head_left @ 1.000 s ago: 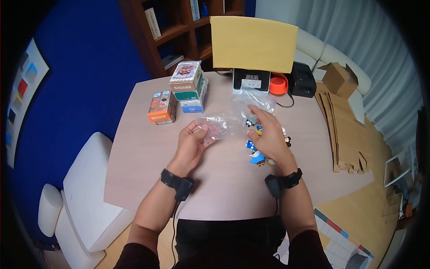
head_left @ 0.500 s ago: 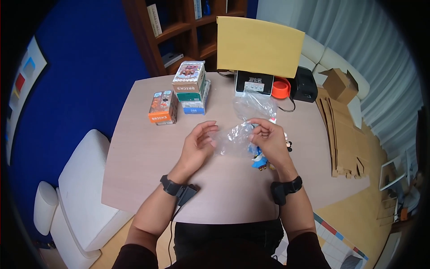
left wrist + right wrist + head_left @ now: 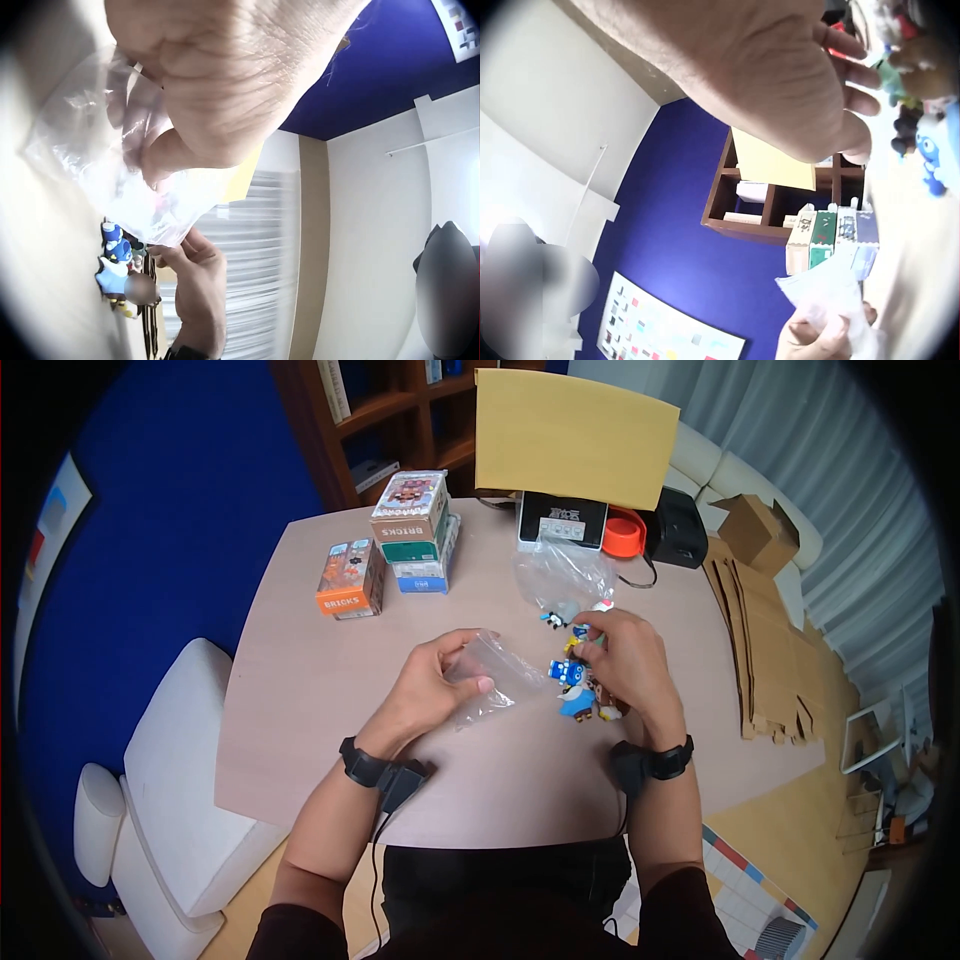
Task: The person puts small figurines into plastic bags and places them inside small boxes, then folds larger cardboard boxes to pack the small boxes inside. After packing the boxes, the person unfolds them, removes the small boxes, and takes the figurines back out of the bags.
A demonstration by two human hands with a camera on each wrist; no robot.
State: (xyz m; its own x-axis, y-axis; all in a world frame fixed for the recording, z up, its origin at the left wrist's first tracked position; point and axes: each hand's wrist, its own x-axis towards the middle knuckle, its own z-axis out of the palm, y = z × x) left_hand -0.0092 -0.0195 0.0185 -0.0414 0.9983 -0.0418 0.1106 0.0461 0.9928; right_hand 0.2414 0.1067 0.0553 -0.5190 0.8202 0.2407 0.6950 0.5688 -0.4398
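My left hand (image 3: pixel 425 685) holds a clear plastic bag (image 3: pixel 505 672) above the table (image 3: pixel 480 790), thumb on its near side. In the left wrist view the bag (image 3: pixel 79 142) spreads out below the fingers. My right hand (image 3: pixel 637 660) hovers over a cluster of small toy figures, fingers bent loosely downward. Among them are a blue figure (image 3: pixel 566 672), one with a light blue cape (image 3: pixel 577 704) and a small black-and-white one (image 3: pixel 554 621). In the right wrist view, the fingertips come right up to a green figure (image 3: pixel 889 81); the palm side shows nothing gripped.
Another clear bag (image 3: pixel 565 575) lies behind the figures. Stacked brick-toy boxes (image 3: pixel 412 530) and an orange box (image 3: pixel 350 580) stand at the back left. A yellow board (image 3: pixel 575 440), a red round object (image 3: pixel 624 534) and a black device (image 3: pixel 677 535) are at the back; flattened cardboard (image 3: pixel 765 660) lies on the right.
The bag, which both hands were handling, is now in the left hand alone. My right hand has let go of it and moved right, over the figures.
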